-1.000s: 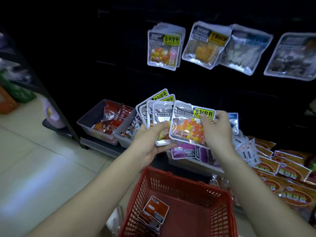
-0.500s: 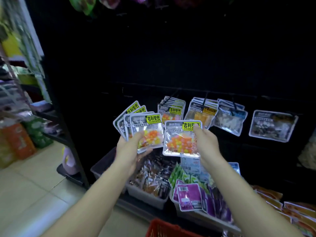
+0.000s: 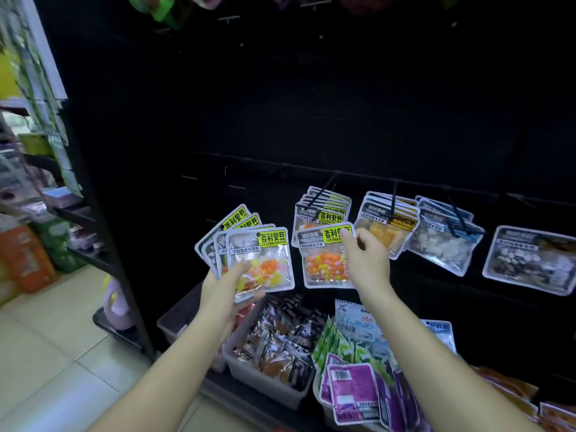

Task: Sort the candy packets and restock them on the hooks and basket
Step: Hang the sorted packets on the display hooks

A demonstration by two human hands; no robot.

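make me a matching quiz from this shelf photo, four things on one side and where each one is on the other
Things:
1 fan of packets
2 single packet
3 purple packets
4 yellow-chunk packets

Places:
A hanging on a hook
B held in the left hand
C lowest of the four
D held in the right hand

Pairs: 1-B, 2-D, 3-C, 4-A
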